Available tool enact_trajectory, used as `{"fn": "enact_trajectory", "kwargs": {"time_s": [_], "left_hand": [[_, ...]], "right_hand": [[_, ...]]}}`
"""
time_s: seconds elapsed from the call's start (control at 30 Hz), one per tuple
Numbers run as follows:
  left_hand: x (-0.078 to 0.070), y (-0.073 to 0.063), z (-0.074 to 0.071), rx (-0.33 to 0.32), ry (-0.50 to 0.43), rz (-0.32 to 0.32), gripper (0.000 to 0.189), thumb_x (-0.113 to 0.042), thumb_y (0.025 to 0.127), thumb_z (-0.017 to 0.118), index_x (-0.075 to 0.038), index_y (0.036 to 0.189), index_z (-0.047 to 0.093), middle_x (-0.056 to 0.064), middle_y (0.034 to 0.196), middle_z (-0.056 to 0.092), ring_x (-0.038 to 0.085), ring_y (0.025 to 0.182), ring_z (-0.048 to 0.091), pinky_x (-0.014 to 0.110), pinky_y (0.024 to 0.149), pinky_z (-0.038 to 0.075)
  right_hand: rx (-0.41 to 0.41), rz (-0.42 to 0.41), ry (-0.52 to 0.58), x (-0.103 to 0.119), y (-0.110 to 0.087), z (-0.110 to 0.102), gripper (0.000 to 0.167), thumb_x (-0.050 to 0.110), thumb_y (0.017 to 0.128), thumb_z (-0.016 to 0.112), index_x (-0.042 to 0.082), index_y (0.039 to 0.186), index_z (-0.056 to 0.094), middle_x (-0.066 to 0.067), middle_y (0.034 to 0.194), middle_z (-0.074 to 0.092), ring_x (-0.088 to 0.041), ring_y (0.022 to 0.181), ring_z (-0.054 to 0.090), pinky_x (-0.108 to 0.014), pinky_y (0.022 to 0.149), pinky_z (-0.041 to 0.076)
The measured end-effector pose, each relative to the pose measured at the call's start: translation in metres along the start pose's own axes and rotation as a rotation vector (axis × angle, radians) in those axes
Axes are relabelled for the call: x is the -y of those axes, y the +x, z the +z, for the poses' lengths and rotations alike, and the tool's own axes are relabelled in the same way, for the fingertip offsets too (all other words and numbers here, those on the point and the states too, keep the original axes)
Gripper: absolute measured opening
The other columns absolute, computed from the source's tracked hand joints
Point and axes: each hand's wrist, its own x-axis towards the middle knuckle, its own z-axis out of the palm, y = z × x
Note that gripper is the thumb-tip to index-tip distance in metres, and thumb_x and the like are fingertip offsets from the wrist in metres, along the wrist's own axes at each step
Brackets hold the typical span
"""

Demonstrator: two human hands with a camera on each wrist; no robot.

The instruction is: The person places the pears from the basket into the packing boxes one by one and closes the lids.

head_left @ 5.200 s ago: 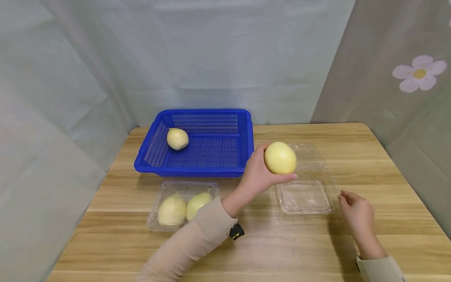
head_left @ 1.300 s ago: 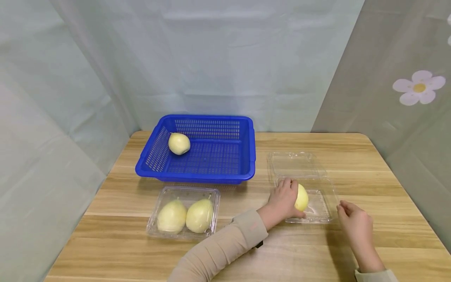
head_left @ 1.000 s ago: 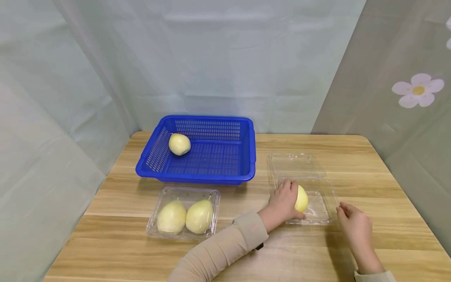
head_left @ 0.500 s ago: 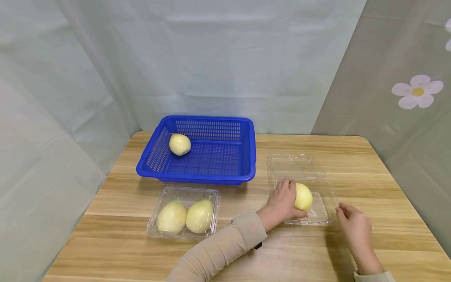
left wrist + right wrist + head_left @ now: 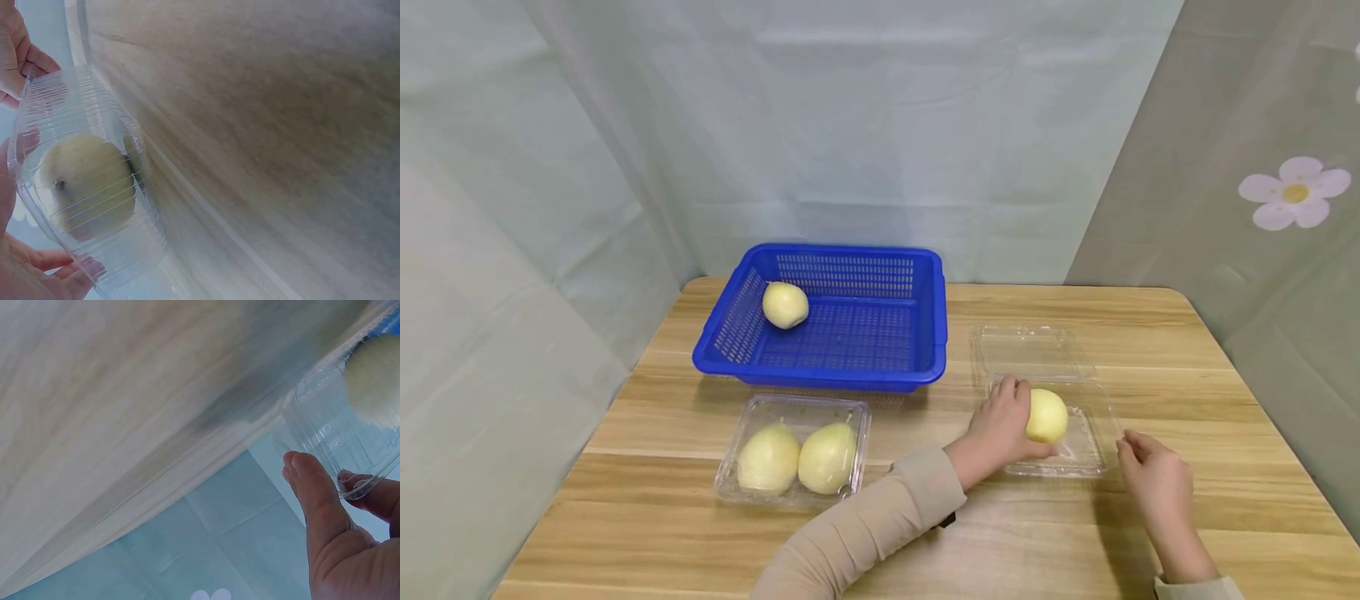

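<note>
My left hand (image 5: 1002, 425) grips a pale yellow pear (image 5: 1048, 416) inside the base of an open clear plastic clamshell box (image 5: 1088, 462). Its fingers lie behind the fruit, with the thumb toward the front. The left wrist view shows this pear (image 5: 87, 187) through the ribbed box wall. My right hand (image 5: 1159, 479) pinches the box's right rim between thumb and fingers; the right wrist view shows the right hand (image 5: 340, 537) at that clear edge. The box's lid (image 5: 1026, 350) lies folded back behind its base.
A blue plastic basket (image 5: 842, 377) with one pear (image 5: 786, 305) in its left part stands at the back left. In front of it sits a closed clamshell box (image 5: 808, 407) holding two pears (image 5: 767, 460). Fabric hangs behind the wooden table (image 5: 647, 500).
Earlier my left hand held the pear above the open box; now the pear is down in its base. Over the last second the pear has shifted slightly right. My right hand stays at the rim.
</note>
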Motion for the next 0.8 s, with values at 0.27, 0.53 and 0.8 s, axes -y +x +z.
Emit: {"fn": "enact_trajectory", "kwargs": {"time_s": [0.27,0.53,0.8], "left_hand": [[0.002,0.001,-0.010,0.010,-0.021,-0.003,0.092,-0.060,0.069,0.075,-0.005,0.135,0.042,0.005,0.124,0.049,0.015,0.110,0.051,0.022,0.082,0.052],[0.005,0.000,-0.022,0.006,-0.046,-0.004,0.085,-0.058,0.073,0.073,-0.006,0.134,0.044,0.006,0.126,0.049,0.014,0.110,0.051,0.022,0.084,0.051],[0.009,0.000,-0.041,-0.010,-0.063,-0.012,0.083,-0.053,0.078,0.071,-0.002,0.137,0.042,0.009,0.131,0.048,0.019,0.117,0.050,0.025,0.093,0.049]], "right_hand": [[0.022,0.007,-0.008,-0.002,0.002,0.000,0.026,0.003,0.086,0.057,-0.016,0.103,0.065,-0.031,0.093,0.066,-0.049,0.092,0.062,-0.058,0.075,0.048],[0.033,0.000,-0.013,-0.001,0.003,-0.001,0.027,0.004,0.087,0.057,-0.016,0.104,0.064,-0.032,0.094,0.066,-0.049,0.092,0.063,-0.058,0.075,0.048],[0.039,0.009,-0.009,0.000,0.001,-0.002,0.027,0.003,0.088,0.055,-0.017,0.104,0.064,-0.032,0.095,0.065,-0.049,0.092,0.063,-0.058,0.075,0.050]]}}
